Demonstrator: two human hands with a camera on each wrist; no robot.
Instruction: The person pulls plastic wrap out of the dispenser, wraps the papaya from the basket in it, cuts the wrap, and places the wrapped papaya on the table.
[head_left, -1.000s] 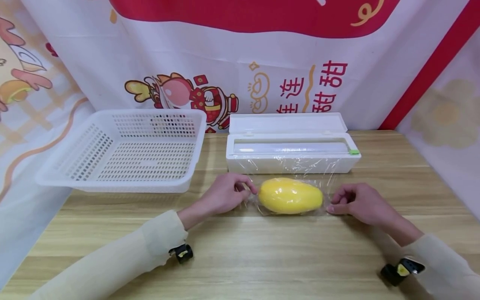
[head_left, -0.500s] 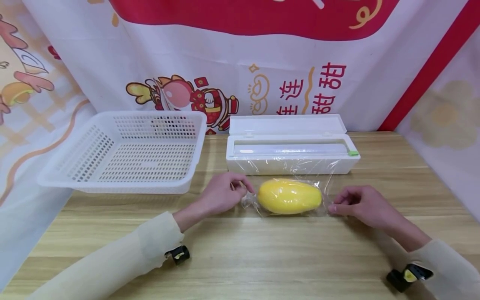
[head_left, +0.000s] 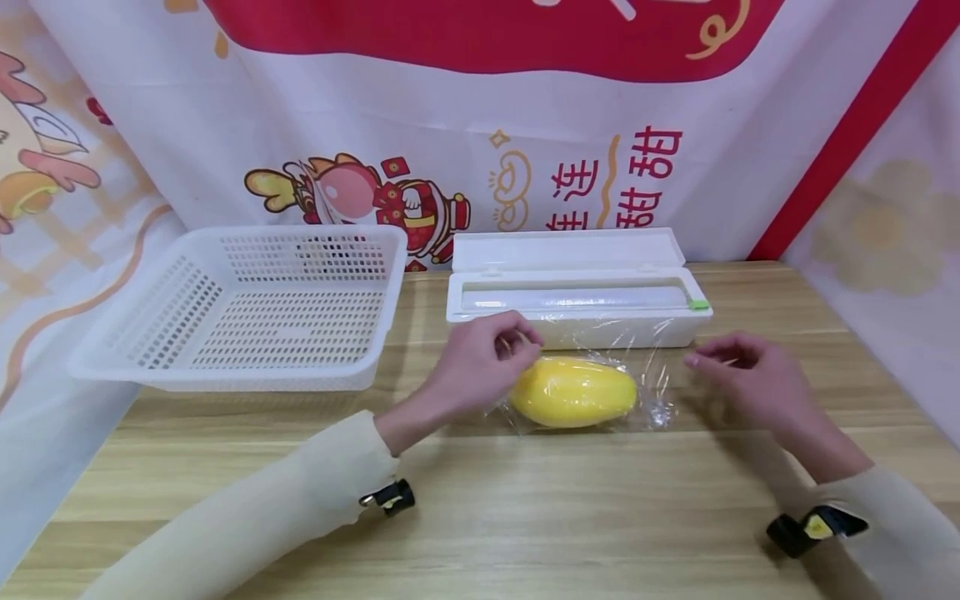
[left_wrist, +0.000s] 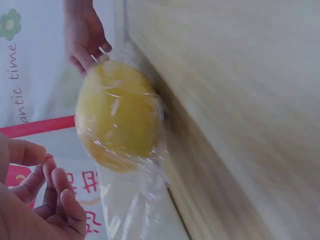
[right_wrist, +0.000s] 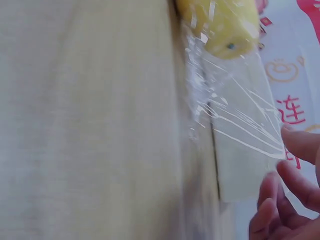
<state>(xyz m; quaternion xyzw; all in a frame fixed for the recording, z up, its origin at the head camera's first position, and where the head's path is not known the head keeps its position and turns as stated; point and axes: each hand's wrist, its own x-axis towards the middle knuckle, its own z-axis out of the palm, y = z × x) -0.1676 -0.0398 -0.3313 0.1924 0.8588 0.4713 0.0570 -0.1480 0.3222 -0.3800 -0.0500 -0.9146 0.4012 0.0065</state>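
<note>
A yellow, papaya-shaped fruit [head_left: 573, 392] lies on the table under clear plastic wrap [head_left: 660, 408], which is bunched at the fruit's right end. The film runs back to a white wrap box [head_left: 615, 335]. My left hand [head_left: 487, 354] hovers at the fruit's left end, fingers loosely bent. In the left wrist view, this hand's thumb and index finger [left_wrist: 42, 155] come together with no film visible between them. To the right of the fruit is my right hand [head_left: 757, 379]. Its thumb [right_wrist: 300, 142] and index finger stand apart close to the stretched film.
A white perforated basket [head_left: 367, 367] stands at the left of the wooden table [head_left: 525, 517]. The wrap box has its lid [head_left: 570, 250] raised, a film roll [head_left: 577, 298] inside and a green slider [head_left: 698, 305] at its right end. Printed cloth hangs behind.
My left hand has moved up and right, from the film's left end to over the fruit's left end. My right hand has left the bunched film and moved back and right.
</note>
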